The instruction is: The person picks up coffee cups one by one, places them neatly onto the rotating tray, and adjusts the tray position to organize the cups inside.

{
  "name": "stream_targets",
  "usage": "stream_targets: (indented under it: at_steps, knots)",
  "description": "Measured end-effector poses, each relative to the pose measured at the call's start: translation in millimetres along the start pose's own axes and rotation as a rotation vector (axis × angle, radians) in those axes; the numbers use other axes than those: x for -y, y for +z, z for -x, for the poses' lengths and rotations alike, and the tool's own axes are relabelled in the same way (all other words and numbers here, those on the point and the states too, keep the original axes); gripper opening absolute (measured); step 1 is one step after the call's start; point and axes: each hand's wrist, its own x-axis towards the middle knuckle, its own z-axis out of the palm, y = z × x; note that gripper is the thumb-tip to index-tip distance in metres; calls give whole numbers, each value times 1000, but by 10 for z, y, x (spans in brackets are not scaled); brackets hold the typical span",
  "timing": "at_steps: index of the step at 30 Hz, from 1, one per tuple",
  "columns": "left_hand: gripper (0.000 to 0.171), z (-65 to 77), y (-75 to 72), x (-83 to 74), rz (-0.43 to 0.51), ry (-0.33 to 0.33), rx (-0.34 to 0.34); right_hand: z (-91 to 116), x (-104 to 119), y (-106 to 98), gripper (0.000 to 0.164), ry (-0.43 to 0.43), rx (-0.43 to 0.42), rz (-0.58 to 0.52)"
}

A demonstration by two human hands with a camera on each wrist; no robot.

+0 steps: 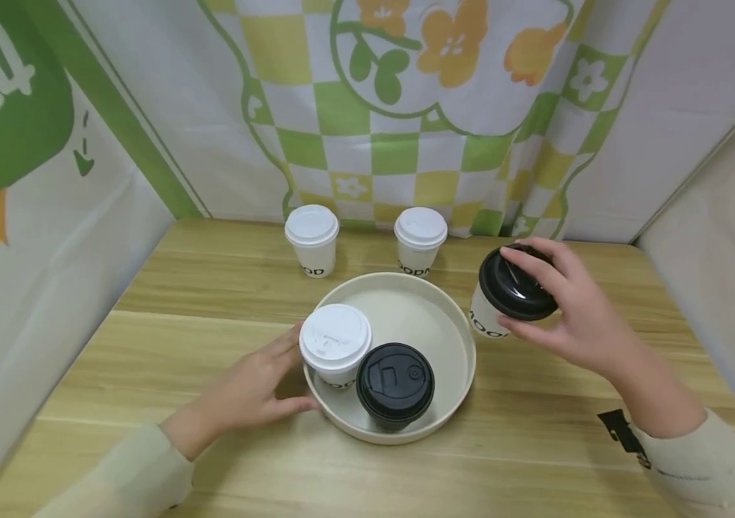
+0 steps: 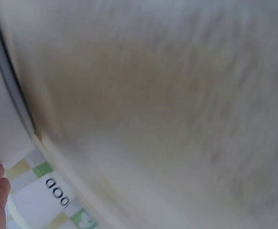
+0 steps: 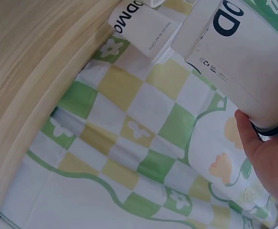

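Observation:
My right hand (image 1: pixel 574 309) grips a white paper cup with a black lid (image 1: pixel 518 284), thumb and fingers around the lid. This cup is to the right of a round cream tray (image 1: pixel 445 316); in the right wrist view its white side (image 3: pixel 243 62) seems raised off the table. On the tray stand a white-lidded cup (image 1: pixel 335 342) and, touching or nearly touching it, a black-lidded cup (image 1: pixel 396 385). At the tray's left side is my left hand (image 1: pixel 247 396), its thumb at the rim and its fingers beside the white-lidded cup. That cup partly hides the fingertips.
Two white-lidded cups stand behind the tray on the wooden table (image 1: pixel 167 360), one at left (image 1: pixel 312 241) and one at right (image 1: pixel 419 241). A checked, flowered curtain (image 1: pixel 400 151) hangs along the back edge. White fabric walls flank the table.

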Motion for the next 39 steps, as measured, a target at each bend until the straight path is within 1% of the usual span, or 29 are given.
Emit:
stream_targets:
  at_steps: [5, 8, 10, 15, 21, 24, 28, 33, 37, 39]
  knots:
    - [94, 9, 44, -35, 13, -50, -6, 9, 50, 54, 74, -18, 16, -3]
    - [95, 14, 60, -24, 18, -58, -9, 22, 91, 90, 73, -20, 32, -1]
    - [95, 10, 67, -5, 19, -46, -18, 36, 117, 114, 73, -21, 45, -1]
    - [95, -18, 72, 81, 43, 8, -39, 64, 141, 191, 73, -31, 78, -19]
    - [93, -65, 39, 181, 48, 60, -20, 98, 153, 296, 73, -53, 125, -70]
    - [93, -97, 20, 215, 44, 82, -11, 108, 164, 350, 72, -78, 134, -94]
    - [92, -104, 3, 254, 42, 90, 7, 114, 194, 427, 71, -91, 146, -119]
    - [90, -81, -20, 237, 41, 66, 22, 143, 230, 511, 69, -109, 143, -149]
    - [90, -35, -34, 134, 44, 19, 14, 159, 253, 546, 69, -115, 138, -158]
    - [92, -9, -32, 69, 40, -18, 4, 160, 262, 557, 69, -113, 143, -157]
